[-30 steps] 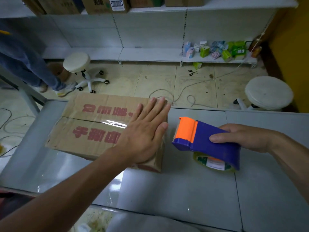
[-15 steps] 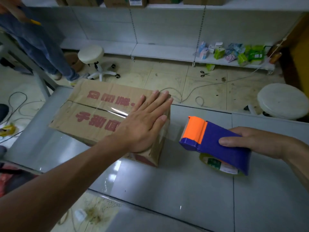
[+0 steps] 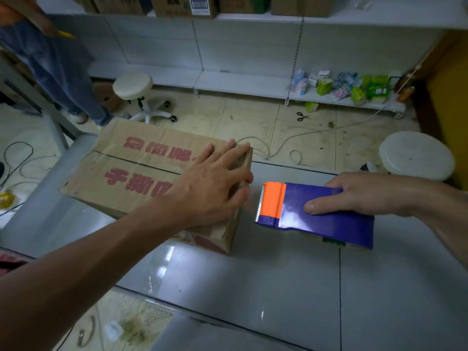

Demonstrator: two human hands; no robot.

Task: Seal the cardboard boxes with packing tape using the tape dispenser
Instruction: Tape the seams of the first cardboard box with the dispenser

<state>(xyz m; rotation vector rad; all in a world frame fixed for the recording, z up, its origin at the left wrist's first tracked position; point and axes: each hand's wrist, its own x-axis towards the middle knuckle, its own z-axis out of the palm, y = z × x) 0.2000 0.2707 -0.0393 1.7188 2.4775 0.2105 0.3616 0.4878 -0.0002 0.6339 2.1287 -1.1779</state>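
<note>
- A cardboard box (image 3: 141,173) lies flat on a grey table (image 3: 278,287), towards its far left part, with red printed characters on the two top flaps.
- A strip of clear tape runs along the seam between the flaps and shines faintly.
- The left hand (image 3: 212,188) lies palm down on the right end of the box top. Its fingers are straight and slightly spread, and the fingertips reach the far right edge. It grips nothing and only presses on the cardboard.
- The right hand (image 3: 367,193) holds the tape dispenser (image 3: 316,214). The thumb lies across the blue top and the other fingers curl round the far side.
- The dispenser sits low over the table, just beside the right end of the box. Its orange front and toothed blade face the box.
- Whether any tape joins the blade to the box cannot be told, as that spot is blurred.
- A little of the tape roll (image 3: 331,241) shows under the blue body.
- On the tiled floor beyond the table stand two white round stools, one on the left (image 3: 133,84) and one on the right (image 3: 415,155).
- A pair of scissors (image 3: 302,116) and a loose cable (image 3: 278,148) lie on the floor.
- Small coloured packages (image 3: 342,84) sit on a low white shelf (image 3: 240,83) at the back.
- A person in jeans (image 3: 58,69) stands at the far left.
</note>
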